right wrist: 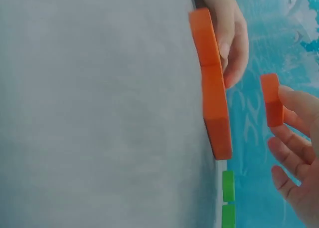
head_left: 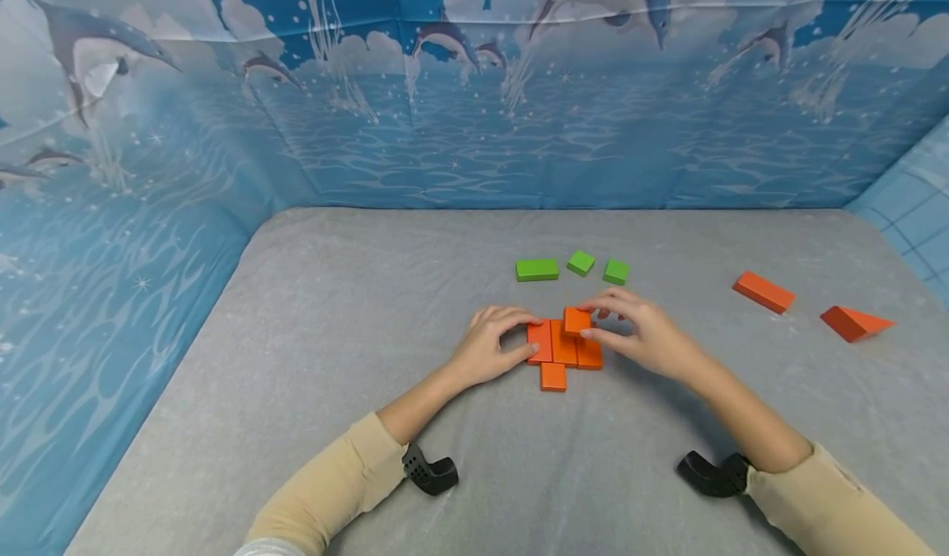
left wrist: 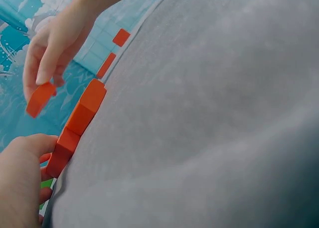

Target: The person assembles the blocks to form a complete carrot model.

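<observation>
Several flat orange blocks (head_left: pixel 563 350) lie side by side on the grey cloth, with a small square orange block (head_left: pixel 553 377) against their near edge. My left hand (head_left: pixel 491 348) grips the leftmost block of the group, thumb at its near end and fingers at its far end. Between thumb and fingers, my right hand (head_left: pixel 643 332) pinches another small orange block (head_left: pixel 575 321). Both wrist views show this block raised over the group; in the right wrist view the pinched block (right wrist: pixel 272 99) is apart from the flat row (right wrist: pixel 214 91).
Behind the group lie a green rectangular block (head_left: pixel 537 270) and two small green blocks (head_left: pixel 581 263). Off to the right are an orange rectangular block (head_left: pixel 764 292) and an orange triangular block (head_left: pixel 855 324). A blue dolphin-print curtain (head_left: pixel 474 128) borders the grey cloth surface (head_left: pixel 371 276).
</observation>
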Motion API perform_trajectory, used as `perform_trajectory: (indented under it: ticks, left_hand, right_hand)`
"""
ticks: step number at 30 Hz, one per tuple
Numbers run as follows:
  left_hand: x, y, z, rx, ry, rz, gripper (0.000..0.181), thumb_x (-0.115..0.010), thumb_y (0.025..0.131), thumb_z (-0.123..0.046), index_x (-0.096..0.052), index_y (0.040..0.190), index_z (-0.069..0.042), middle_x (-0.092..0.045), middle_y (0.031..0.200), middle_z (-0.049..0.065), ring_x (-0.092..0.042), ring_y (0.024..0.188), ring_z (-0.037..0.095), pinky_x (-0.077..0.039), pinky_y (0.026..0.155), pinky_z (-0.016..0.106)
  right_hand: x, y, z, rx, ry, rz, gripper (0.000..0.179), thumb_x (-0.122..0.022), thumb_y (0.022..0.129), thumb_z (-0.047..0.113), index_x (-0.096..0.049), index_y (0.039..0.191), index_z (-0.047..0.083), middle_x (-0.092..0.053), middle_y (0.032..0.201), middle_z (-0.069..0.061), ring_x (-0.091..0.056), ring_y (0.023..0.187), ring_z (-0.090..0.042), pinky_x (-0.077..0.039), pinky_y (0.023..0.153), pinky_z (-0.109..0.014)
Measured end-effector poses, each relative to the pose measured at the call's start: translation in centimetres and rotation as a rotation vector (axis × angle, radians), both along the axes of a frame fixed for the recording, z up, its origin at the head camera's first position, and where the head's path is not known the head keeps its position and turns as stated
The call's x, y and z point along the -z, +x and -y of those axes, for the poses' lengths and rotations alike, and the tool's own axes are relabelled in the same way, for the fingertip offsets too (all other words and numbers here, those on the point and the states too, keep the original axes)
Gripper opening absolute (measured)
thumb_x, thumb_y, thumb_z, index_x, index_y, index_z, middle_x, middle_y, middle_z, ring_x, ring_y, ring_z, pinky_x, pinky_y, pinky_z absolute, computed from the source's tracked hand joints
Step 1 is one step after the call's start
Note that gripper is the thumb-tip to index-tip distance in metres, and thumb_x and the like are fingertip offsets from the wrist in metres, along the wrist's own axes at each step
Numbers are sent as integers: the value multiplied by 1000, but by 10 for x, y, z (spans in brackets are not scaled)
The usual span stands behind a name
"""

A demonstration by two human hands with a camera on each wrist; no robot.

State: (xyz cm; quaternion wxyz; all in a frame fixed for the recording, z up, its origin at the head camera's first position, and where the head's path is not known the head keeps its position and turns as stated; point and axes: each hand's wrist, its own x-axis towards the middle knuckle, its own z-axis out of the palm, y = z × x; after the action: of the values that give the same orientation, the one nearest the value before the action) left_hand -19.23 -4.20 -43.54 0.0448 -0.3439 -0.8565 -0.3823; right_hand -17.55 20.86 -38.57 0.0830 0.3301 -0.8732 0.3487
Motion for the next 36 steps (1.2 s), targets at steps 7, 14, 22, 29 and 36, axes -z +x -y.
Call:
perform_trajectory:
  ticks: [7,14,22,29,36]
  left_hand:
    - [0,0,0,1,-5,-1,33,-65,85,-27,-62,116,-15,-58,120,2,-46,112,17,-24,102,43]
    - [0,1,0,-1,-3,-4,32,-65,85,-27,-62,115,-15,-58,120,2,-46,113,17,-23,103,43]
    - [1,0,0,-7,-14,-6,32,-64,85,-28,-62,115,-16,-58,119,0,-46,112,16,-24,103,43]
    - [0,0,0,-5,-17,-2,32,-64,86,-28,-62,115,-17,-58,119,0,-46,112,16,-24,103,42]
    - [0,1,0,-5,-16,1,32,-64,86,-28,-62,116,-17,-58,120,-1,-45,112,16,-23,103,43]
  right_hand:
    - [3,23,-2,-85,38,-12,34,-74,75,6,-65,108,9,-59,101,2,-56,85,-12,-49,69,-33]
    - [3,35,-2,-94,120,42,31,-73,76,11,-65,106,13,-59,100,5,-56,87,-10,-49,73,-34]
    - [8,37,0,-104,146,33,28,-74,76,13,-65,103,13,-59,99,6,-56,86,-10,-49,74,-34]
    - [11,36,2,-124,144,-33,28,-75,74,10,-66,100,11,-58,96,5,-55,85,-10,-49,73,-33]
    - [15,36,3,-133,124,-48,27,-76,73,9,-66,98,11,-57,94,6,-54,83,-9,-48,73,-30]
